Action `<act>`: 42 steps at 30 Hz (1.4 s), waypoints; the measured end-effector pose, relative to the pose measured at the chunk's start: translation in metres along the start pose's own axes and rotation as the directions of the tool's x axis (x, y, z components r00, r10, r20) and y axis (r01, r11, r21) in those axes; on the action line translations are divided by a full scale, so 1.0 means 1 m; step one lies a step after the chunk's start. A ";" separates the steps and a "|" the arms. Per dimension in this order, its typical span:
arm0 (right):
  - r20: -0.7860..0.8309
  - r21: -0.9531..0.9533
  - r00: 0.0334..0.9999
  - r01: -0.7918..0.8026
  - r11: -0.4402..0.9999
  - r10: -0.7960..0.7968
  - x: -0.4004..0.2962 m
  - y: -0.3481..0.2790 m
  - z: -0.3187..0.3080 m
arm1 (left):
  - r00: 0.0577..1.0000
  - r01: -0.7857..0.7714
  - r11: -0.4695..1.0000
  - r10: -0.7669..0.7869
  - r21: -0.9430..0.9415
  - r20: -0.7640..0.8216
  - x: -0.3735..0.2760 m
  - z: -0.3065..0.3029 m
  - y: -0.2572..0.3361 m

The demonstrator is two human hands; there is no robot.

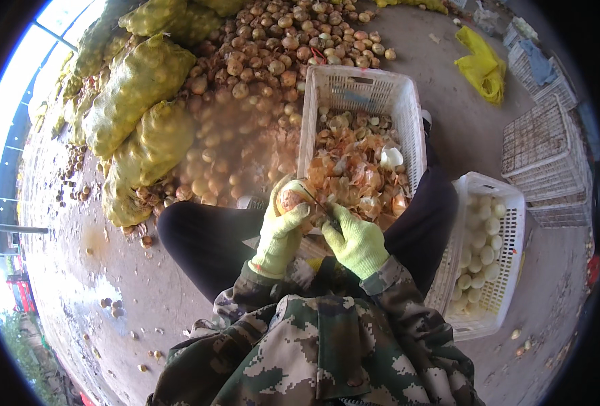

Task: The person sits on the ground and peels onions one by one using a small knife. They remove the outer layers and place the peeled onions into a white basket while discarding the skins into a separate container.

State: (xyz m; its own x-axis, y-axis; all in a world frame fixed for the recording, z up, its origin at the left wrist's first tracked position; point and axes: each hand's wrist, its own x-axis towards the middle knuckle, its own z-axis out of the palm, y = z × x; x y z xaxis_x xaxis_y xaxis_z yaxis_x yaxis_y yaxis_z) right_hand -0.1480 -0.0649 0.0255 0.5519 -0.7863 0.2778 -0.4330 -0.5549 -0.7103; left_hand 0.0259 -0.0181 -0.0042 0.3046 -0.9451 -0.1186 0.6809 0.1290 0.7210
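My left hand (279, 228), in a pale yellow-green knit glove, is closed around a partly peeled onion (292, 199) above my lap. My right hand (353, 236), gloved alike, grips a small knife (319, 204) whose dark thin blade reaches to the onion's right side. Much of the knife's handle is hidden by my fingers. Just beyond both hands, a white plastic crate (363, 76) holds a heap of brown onion skins (351, 167) and pale onion scraps.
A large pile of unpeeled onions (249, 61) lies ahead, beside full yellow mesh sacks (140, 94) at left. A white crate (513, 254) of peeled onions (483, 251) stands at right, near stacked dirty crates (538, 142). A yellow mesh bag (480, 66) lies on the concrete floor.
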 end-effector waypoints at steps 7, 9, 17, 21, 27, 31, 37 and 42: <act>-0.040 -0.009 0.997 -0.066 0.998 0.065 -0.002 0.020 0.025 | 0.999 0.028 0.996 -0.024 0.082 -0.043 -0.006 0.014 -0.002; -0.047 -0.012 0.989 -0.140 0.990 0.139 -0.004 0.028 0.035 | 0.997 0.069 0.998 -0.069 0.010 -0.047 -0.008 0.019 -0.004; 0.064 0.205 0.882 -0.469 0.859 0.467 -0.007 0.084 0.027 | 0.982 0.085 0.994 -0.096 -0.073 -0.164 -0.010 -0.003 -0.018; 0.250 0.502 0.858 -0.512 0.697 0.449 0.015 0.038 0.005 | 0.995 0.095 0.995 -0.097 0.042 0.030 -0.009 -0.007 -0.012; 0.171 0.779 0.830 -0.444 0.443 0.532 0.013 0.045 0.022 | 0.968 0.245 0.964 -0.250 0.108 0.032 -0.005 -0.013 -0.014; -0.069 0.412 0.924 -0.318 0.854 0.377 0.018 0.025 0.009 | 0.953 0.295 0.953 -0.289 -0.068 0.091 -0.008 -0.008 -0.017; 0.213 0.684 0.792 -0.539 0.491 0.573 0.015 0.041 0.011 | 0.931 0.293 0.940 -0.322 -0.176 -0.169 0.001 -0.002 -0.033; 0.006 -0.001 0.923 -0.384 0.923 0.384 0.023 0.036 0.001 | 0.975 0.210 0.968 -0.218 -0.138 -0.046 0.011 -0.039 -0.047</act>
State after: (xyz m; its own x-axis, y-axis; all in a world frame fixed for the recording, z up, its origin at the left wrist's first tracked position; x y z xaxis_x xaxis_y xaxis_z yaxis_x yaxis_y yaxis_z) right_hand -0.1499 -0.1029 0.0063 0.3475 -0.9375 -0.0195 -0.6121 -0.2110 -0.7621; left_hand 0.0231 -0.0231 -0.0657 0.1790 -0.9356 -0.3044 0.8148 -0.0325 0.5788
